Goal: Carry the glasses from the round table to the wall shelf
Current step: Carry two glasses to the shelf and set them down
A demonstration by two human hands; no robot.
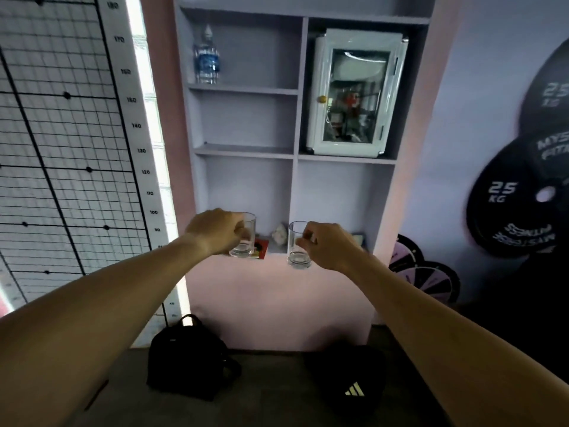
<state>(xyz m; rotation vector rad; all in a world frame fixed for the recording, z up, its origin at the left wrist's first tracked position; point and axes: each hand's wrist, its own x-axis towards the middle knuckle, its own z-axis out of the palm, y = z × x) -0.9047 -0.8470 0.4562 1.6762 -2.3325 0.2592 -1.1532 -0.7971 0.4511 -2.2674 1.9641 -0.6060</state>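
Both arms reach forward toward the wall shelf [246, 151], a lilac unit with several open compartments. My left hand [217, 231] grips a clear empty glass [246, 241] by its side, held upright in front of the lowest left compartment. My right hand [331, 245] pinches the rim of a second clear glass [297, 251], upright and slightly lower, in front of the shelf's bottom ledge. Both glasses are in the air, apart from each other. The round table is out of view.
A water bottle [207, 57] stands in the top left compartment; a white glass-door cabinet [354, 94] fills the upper right one. Small items [278, 234] lie on the bottom ledge. Two black bags [189, 359] sit on the floor below. A height chart [135, 124] hangs on the left.
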